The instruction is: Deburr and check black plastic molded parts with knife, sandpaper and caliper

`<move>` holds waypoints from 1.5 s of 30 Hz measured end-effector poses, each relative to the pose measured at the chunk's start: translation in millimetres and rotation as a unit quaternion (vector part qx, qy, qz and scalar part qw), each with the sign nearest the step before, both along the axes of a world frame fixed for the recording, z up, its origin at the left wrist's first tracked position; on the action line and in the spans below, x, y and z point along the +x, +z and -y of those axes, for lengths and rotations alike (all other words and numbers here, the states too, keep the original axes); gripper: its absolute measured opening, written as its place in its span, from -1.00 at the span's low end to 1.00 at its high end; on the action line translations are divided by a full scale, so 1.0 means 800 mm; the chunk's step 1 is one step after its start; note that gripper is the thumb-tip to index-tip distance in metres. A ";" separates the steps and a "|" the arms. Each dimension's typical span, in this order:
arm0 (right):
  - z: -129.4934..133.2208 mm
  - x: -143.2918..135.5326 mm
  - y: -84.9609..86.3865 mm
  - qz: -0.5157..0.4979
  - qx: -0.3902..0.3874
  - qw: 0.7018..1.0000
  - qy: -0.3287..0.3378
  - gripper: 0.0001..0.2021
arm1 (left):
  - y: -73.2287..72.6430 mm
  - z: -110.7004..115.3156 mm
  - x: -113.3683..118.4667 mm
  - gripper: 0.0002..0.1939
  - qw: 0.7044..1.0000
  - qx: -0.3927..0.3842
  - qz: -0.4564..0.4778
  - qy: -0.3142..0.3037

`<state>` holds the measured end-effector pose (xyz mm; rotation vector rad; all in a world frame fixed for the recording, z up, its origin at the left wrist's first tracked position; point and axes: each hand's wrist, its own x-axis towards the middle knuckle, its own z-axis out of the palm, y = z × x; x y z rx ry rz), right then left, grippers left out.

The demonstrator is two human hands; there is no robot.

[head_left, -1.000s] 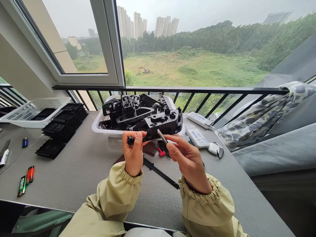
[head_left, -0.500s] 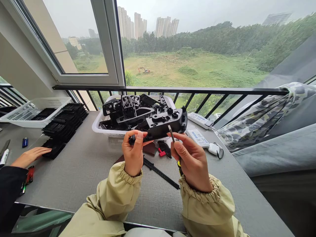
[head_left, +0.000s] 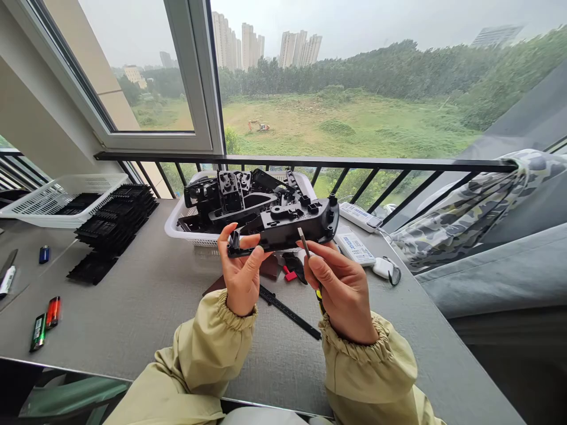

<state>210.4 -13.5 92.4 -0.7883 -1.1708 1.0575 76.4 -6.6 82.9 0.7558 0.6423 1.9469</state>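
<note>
My left hand [head_left: 241, 274] is closed around the narrow left end of a black plastic housing [head_left: 283, 227], with the thumb in front. The housing is held tilted above the table, its ribs and posts showing. In my right hand [head_left: 339, 277] is a slim metal-bladed hand tool [head_left: 303, 239], its blade pointing up before the housing's lower side. Whether the blade touches the plastic I cannot tell. A bit of yellow and black shows on the tool's handle below my fingers, which hide the rest. My right fingertips are against or close to the housing's underside.
Behind the housing stands a white basket [head_left: 177, 221] full of black plastic parts. A black vernier caliper [head_left: 290, 313] and a red piece [head_left: 289, 274] lie on the table [head_left: 146, 319]. Stacked black parts [head_left: 106, 230], another white basket [head_left: 48, 218] and lighters [head_left: 53, 311] are to the left.
The housing has tipped slightly in my left hand, whose fingers have shifted on its end. A co-worker's hand at the stacked parts has left the view.
</note>
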 end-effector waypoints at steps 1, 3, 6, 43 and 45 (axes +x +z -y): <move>0.000 0.000 0.000 0.000 0.000 1.000 0.002 -0.78 | -0.001 0.001 0.001 -0.46 1.000 -0.003 -0.010 0.007; -0.001 0.001 -0.001 -0.002 -0.001 1.000 0.007 -0.78 | -0.001 0.001 0.001 -0.52 0.999 -0.011 -0.026 0.019; -0.001 0.001 -0.002 -0.005 -0.002 1.000 0.009 -0.77 | -0.002 0.000 0.001 -0.62 0.999 -0.011 -0.025 0.025; -0.002 0.016 0.008 0.208 0.017 0.975 0.072 -0.67 | -0.015 0.003 -0.004 -0.70 0.989 0.016 -0.145 0.037; -0.002 0.019 0.008 0.255 0.041 0.964 0.067 -0.70 | -0.018 0.003 -0.006 -0.72 0.982 0.022 -0.181 0.051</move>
